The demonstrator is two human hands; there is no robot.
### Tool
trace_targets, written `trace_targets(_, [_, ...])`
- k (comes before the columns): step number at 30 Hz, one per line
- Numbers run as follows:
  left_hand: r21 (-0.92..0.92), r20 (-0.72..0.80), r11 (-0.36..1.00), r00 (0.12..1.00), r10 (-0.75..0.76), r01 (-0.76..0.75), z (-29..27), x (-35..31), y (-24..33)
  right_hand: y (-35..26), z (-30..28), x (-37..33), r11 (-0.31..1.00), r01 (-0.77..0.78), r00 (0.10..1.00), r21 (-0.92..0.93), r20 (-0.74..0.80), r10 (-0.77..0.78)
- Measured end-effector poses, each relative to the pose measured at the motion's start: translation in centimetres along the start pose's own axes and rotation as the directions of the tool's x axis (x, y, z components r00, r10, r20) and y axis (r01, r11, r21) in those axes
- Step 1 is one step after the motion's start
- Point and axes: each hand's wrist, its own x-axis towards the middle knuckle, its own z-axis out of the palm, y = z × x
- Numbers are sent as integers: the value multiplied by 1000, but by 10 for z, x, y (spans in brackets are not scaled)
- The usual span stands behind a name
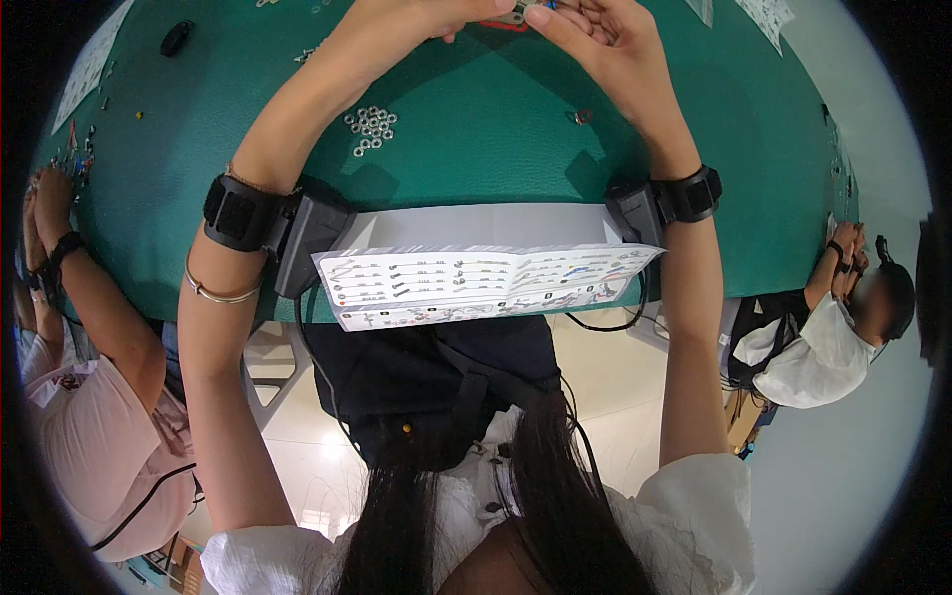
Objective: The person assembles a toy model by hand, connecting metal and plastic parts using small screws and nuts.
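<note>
At the top edge of the head view both my hands meet over a green table (476,159), holding a small flat metal piece (518,14) between them. My left hand (431,16) pinches its left side, and part of that hand is cut off by the frame. The thumb of my right hand (603,35) presses on its right side, with the other fingers curled. Something red (506,26) shows just under the piece, and a bit of blue shows by the right fingers. Nearer me, to the left, lies a cluster of silver nuts (371,126).
A folded printed sheet (486,283) with part drawings lies at the table's near edge, between my wrist-worn devices. A small reddish part (582,117) lies right of centre. A black object (177,38) rests far left. Other people sit left (109,436) and right (818,347).
</note>
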Motion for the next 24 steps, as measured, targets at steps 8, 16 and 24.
trace_targets(8, [-28,6,996,996,85,-84,0,0,-3,-10,0,-2,995,-103,994,19,48,102])
trace_targets(16, [165,61,958,972,226,-233,-4,6,-21,14,-10,-4,984,-15,998,178,61,4])
trace_targets(24, [176,61,972,987,149,-158,-4,4,-18,0,-18,-7,996,-52,998,66,43,49])
